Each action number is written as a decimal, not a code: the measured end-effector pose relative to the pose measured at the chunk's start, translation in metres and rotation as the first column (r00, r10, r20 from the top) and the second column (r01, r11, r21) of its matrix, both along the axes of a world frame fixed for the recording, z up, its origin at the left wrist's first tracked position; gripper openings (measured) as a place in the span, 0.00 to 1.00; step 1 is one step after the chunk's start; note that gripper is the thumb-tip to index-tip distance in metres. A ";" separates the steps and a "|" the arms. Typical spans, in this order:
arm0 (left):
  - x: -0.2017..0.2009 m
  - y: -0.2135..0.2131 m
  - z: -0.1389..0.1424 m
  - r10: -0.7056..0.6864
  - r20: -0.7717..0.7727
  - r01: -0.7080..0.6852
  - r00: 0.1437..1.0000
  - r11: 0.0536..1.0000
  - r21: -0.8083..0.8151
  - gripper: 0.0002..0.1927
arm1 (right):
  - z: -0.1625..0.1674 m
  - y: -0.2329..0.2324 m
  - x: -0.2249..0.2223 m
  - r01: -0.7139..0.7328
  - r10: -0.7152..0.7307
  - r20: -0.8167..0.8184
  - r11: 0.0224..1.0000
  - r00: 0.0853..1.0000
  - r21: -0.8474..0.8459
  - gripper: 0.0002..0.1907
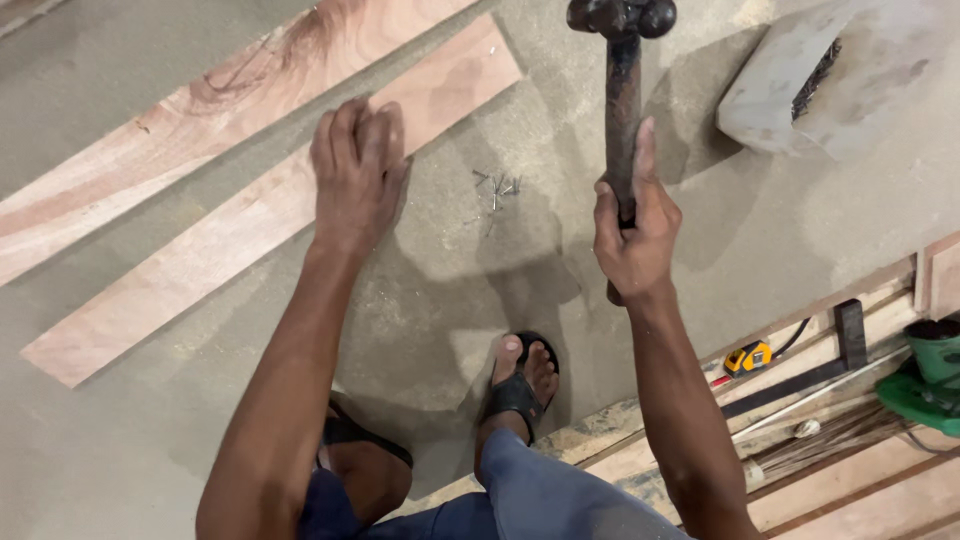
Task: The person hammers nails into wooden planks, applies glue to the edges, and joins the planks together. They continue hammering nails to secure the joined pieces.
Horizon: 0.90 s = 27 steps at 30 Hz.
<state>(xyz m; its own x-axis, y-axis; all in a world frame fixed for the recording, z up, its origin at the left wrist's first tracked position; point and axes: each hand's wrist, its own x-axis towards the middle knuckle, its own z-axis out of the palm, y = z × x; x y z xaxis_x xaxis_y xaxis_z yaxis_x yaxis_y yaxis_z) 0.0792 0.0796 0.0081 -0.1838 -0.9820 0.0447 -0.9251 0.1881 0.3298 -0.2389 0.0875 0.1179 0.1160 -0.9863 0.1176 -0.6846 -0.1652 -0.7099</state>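
My right hand (pixel 633 228) grips the dark handle of a hammer (pixel 621 60), held upright with its black head raised near the top edge. My left hand (pixel 357 170) rests with fingers curled on the edge of a narrow reddish wooden plank (pixel 200 260) lying on the concrete floor; whether it pinches a nail is hidden. A small heap of loose nails (pixel 495 187) lies on the floor between my hands. A wider plank (pixel 150 140) lies parallel, beyond the narrow one.
My sandalled foot (pixel 520 380) stands on the floor below the nails. A concrete block with a wire brush (pixel 800 80) sits top right. At lower right are wooden boards (pixel 860 480), a yellow tape measure (pixel 748 358), a steel square (pixel 850 340) and a green power tool (pixel 930 375).
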 end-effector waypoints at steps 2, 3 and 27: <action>-0.020 -0.013 -0.007 0.031 -0.126 -0.025 0.992 0.998 0.050 0.35 | -0.006 -0.001 0.001 0.001 -0.001 0.033 1.000 0.999 0.015 0.38; -0.033 -0.023 -0.010 0.046 -0.185 -0.033 0.982 0.997 0.075 0.33 | -0.009 -0.002 0.002 0.002 -0.002 0.047 1.000 0.999 0.013 0.39; -0.096 0.042 0.025 0.161 -0.242 -0.136 0.957 0.984 0.117 0.09 | 0.002 0.047 0.038 0.010 -0.036 0.222 0.993 0.974 0.114 0.40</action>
<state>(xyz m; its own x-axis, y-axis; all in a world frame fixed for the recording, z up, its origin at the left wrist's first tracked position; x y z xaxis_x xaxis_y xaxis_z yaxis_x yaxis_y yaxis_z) -0.0172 0.1215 0.0335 -0.0311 -0.9991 -0.0272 -0.8263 0.0103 0.5632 -0.2008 0.1346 0.1204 0.0765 -0.9967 0.0272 -0.5090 -0.0625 -0.8585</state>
